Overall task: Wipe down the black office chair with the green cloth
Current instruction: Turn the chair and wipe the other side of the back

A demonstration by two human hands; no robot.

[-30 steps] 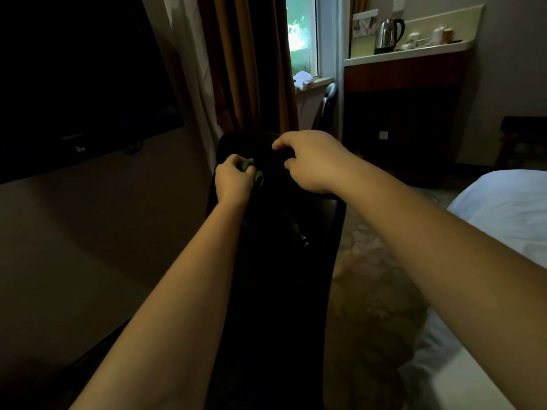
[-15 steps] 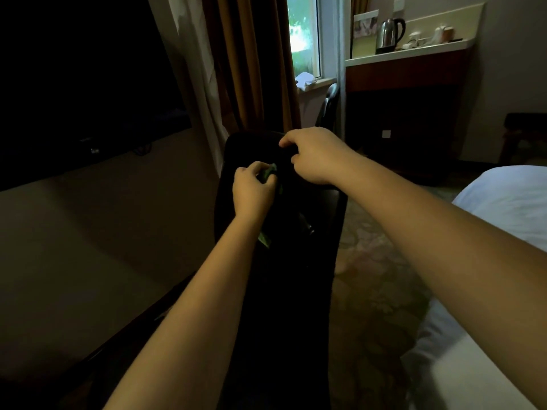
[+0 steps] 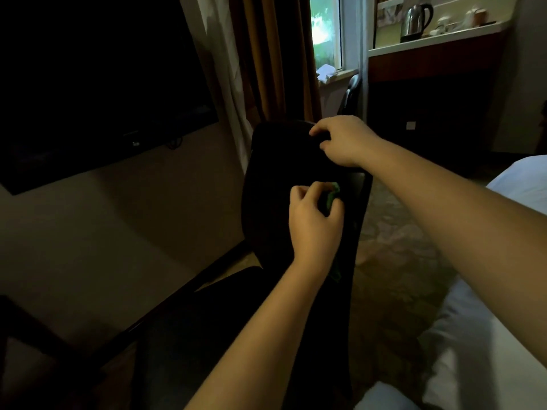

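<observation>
The black office chair (image 3: 275, 179) stands in front of me with its tall backrest turned toward me, very dark in the dim room. My left hand (image 3: 313, 223) is closed around the green cloth (image 3: 333, 195) and presses it against the right middle of the backrest. A bit of green also hangs below the wrist. My right hand (image 3: 344, 140) grips the top right edge of the backrest, fingers curled over it.
A white bed (image 3: 503, 261) lies at the right. A dark TV (image 3: 88, 84) hangs on the left wall. Curtains (image 3: 266, 54) and a window are behind the chair. A counter with a kettle (image 3: 414, 19) stands at the back right. Patterned carpet (image 3: 393, 247) runs between chair and bed.
My left hand has slid with the cloth down and to the right across the backrest. My right hand keeps its hold on the top edge.
</observation>
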